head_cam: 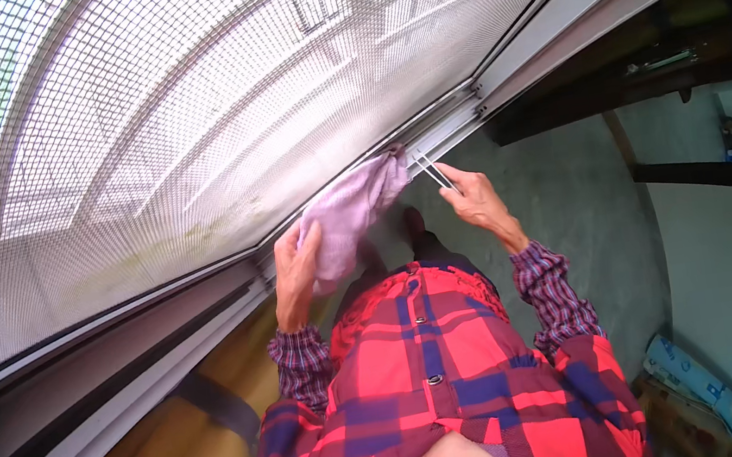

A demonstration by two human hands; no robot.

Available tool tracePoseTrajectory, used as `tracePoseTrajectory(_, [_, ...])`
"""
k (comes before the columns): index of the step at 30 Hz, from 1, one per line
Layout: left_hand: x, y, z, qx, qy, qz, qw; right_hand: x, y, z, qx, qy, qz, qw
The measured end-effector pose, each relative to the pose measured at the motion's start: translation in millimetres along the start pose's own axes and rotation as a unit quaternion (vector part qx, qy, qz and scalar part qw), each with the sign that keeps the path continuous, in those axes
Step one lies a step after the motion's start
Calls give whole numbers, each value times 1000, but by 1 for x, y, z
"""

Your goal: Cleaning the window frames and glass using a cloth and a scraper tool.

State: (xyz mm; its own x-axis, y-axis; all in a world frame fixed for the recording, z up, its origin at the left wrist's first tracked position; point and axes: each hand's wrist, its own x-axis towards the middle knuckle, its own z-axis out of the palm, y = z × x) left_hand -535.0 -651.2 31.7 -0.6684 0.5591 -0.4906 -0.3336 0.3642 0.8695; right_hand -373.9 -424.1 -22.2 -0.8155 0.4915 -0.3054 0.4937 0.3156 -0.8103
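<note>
A lilac cloth is gripped at its near left end by my left hand. Its far end lies bunched on the metal sill track of a window. Between thumb and fingers of my right hand is a pair of metal tweezers, whose two tips are apart. Those tips point toward the track, just right of the cloth's bunched end; whether they touch the track I cannot tell. Behind the cloth rises the window's mesh screen.
White frame rails run up to the right of the track. A yellowish wooden surface lies at lower left. Dark wooden furniture stands on the right, above a grey floor. A blue patterned box sits at lower right.
</note>
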Motion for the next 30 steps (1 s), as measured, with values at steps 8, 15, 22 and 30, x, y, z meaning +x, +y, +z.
tracePoseTrajectory(8, [27,9,11,-475,-39,-145,867,-37,14,-2,162,-200,94,962])
tracePoseTrajectory(15, [26,6,18,-663,-201,-173,700,-27,35,44,117,-279,32,952])
tracePoseTrajectory(22, [13,-28,19,-661,-179,-166,709,-34,42,56,476,-182,113,853])
tracePoseTrajectory(30, [7,-70,15,-392,56,-179,900,-21,31,29,496,-119,27,860])
